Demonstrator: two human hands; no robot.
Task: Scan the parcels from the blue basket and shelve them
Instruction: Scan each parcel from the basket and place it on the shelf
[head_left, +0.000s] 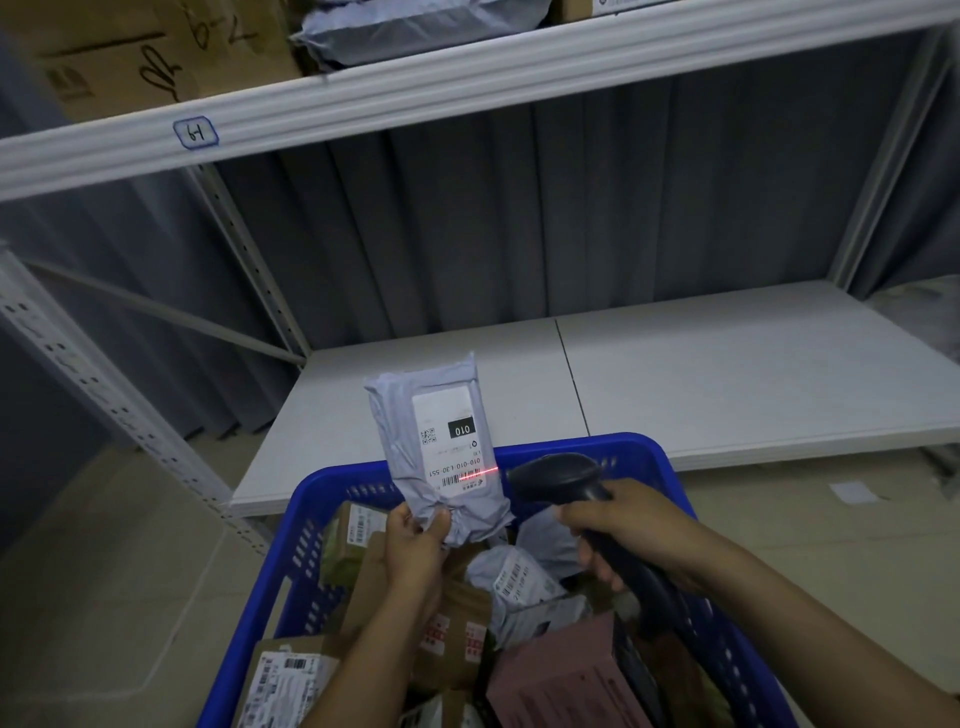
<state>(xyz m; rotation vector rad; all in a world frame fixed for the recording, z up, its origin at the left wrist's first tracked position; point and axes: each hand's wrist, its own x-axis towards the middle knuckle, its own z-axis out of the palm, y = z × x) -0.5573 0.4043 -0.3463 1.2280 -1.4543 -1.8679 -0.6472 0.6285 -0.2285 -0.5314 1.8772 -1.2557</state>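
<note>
A person's view down into a blue basket (260, 597) of parcels at six o'clock, standing before a white metal shelf unit. The left hand (415, 543) pinches the bunched lower end of a grey plastic mailer parcel (397, 431) and holds it upright over the basket's far rim, its white shipping label (452, 441) facing the viewer. At three o'clock from the parcel, the right hand (621, 525) is wrapped round the handle of a black barcode scanner (556, 475), its head just beside the label. A red scan line (478, 471) lies across the barcode near the label's bottom edge. The basket holds cardboard boxes, grey mailers and a pink box (561, 670) at five o'clock. Beyond the basket, at twelve o'clock, is the lower shelf board (727, 374). Along the top runs the upper shelf beam (467, 78), with a handwritten tag (196, 133) at ten o'clock and a cardboard box (130, 52) above it.
</note>
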